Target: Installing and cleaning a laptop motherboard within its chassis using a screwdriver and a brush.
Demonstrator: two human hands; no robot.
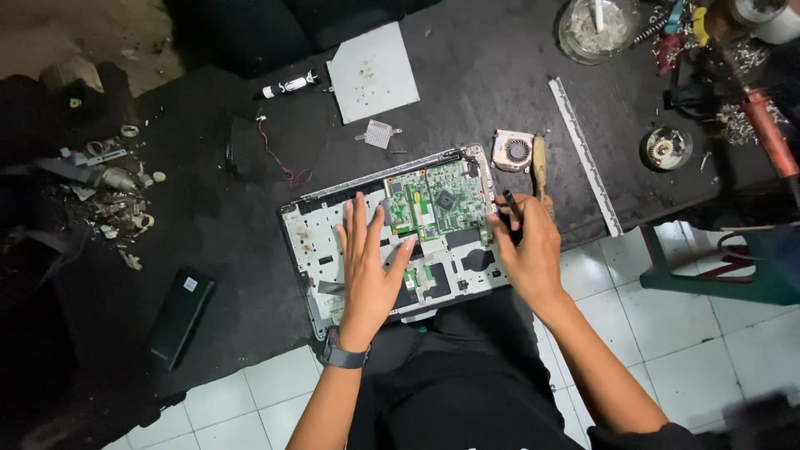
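An opened laptop chassis (312, 250) lies on a black mat, its green circuit board (437, 200) exposed at the upper right. My left hand (368, 271) rests flat on the chassis, fingers spread, fingertips at the board's lower left edge. My right hand (525, 250) is at the chassis's right edge, closed around a thin black tool (510, 208) whose tip points toward the board's right side. A dark watch (343, 357) is on my left wrist.
A small cooling fan (512, 151), a wooden-handled tool (540, 167), a long metal strip (583, 154), a silver square plate (372, 71) and a heatsink piece (378, 133) lie above the laptop. A black battery (179, 317) lies left; scrap parts (108, 187) far left; a green stool (725, 279) right.
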